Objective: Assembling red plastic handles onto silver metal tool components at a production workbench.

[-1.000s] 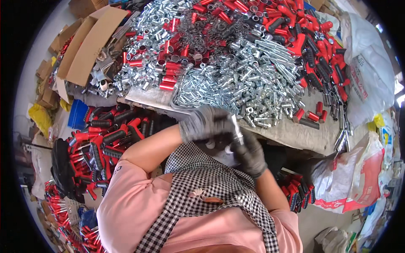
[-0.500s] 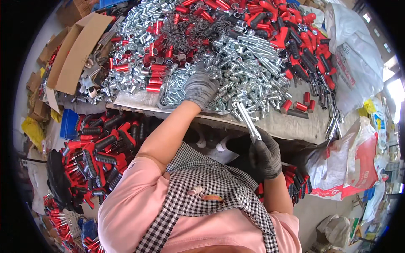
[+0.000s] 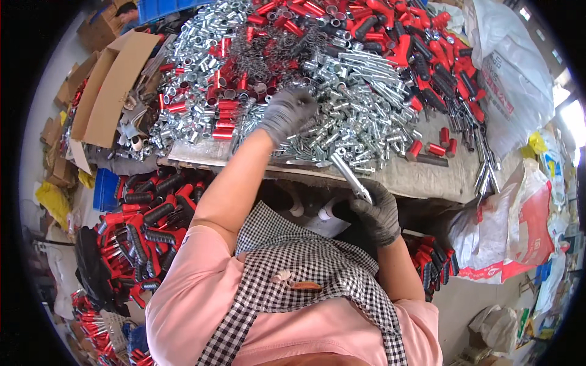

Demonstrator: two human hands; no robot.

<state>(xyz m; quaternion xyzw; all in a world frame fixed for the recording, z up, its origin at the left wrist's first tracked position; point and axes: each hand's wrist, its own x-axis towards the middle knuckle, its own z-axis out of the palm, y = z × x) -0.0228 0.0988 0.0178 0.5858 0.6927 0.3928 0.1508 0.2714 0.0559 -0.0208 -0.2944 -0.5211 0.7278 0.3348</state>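
One silvery metal tube (image 3: pixel 349 175), right of centre, is pinched at its near end by your gloved right hand (image 3: pixel 379 215). Your left hand (image 3: pixel 288 113), mid-frame, is blurred over silvery fittings (image 3: pixel 348 122), grip untellable: apparently a picking step, calling for precision. Beyond, upper centre: coil springs (image 3: pixel 278 52).

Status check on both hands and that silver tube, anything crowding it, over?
Right hand, grip closed on silver tube. Left hand at small metal parts, hold unclear. Parts crowd table beyond tube.
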